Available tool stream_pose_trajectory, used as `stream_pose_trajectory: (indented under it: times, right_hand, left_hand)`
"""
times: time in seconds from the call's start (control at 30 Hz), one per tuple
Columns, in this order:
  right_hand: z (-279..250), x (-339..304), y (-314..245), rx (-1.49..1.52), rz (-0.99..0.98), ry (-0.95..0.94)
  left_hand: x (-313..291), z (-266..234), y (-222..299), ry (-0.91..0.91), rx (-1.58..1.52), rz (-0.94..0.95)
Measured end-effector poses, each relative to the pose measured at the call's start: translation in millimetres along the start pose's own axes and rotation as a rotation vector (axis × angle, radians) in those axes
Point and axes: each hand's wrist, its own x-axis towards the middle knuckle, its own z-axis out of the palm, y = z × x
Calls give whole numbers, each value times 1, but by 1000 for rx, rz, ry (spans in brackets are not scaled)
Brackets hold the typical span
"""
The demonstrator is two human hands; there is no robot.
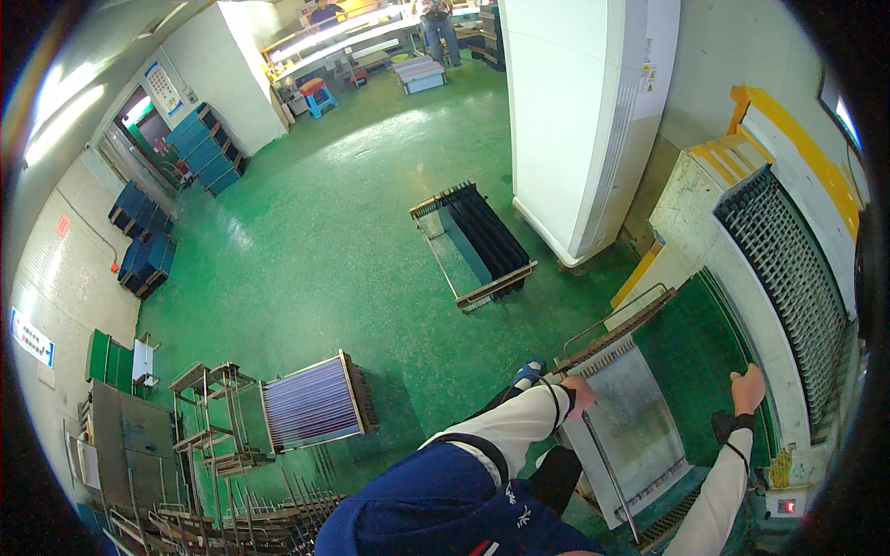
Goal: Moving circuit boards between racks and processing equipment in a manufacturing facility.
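Observation:
A metal slotted rack stands at the lower right, with a pale grey flat sheet lying inside its frame. My left hand is at the rack's left side beside a thin rod, its fingers curled; what they grip is hidden. Over by the machine, my right hand is closed with the thumb on top; anything in it is too small to make out. A dark green area lies between the rack and the machine, and I cannot tell whether it is a panel or shaded floor. White sleeves cover both forearms.
The machine with a roller bed borders my right. Ahead are a slotted rack of dark panels and a tall white cabinet. To the left stand a rack of purplish panels, metal frames and blue crates. People are at a far bench.

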Motion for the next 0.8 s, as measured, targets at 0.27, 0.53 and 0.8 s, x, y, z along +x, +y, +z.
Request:
stream_pose_trajectory:
  times: [0.27, 0.53, 0.8]
  right_hand:
    - [-8, -3, -7, 0, 24, -2]
    - [-21, -7, -15, 22, 75, -84]
    - [2, 0, 1, 17, 8, 19]
  left_hand:
    - [16, 8, -7, -39, -17, 59]
    - [13, 11, -5, 46, -1, 3]
    - [0, 1, 0, 33, 2, -10]
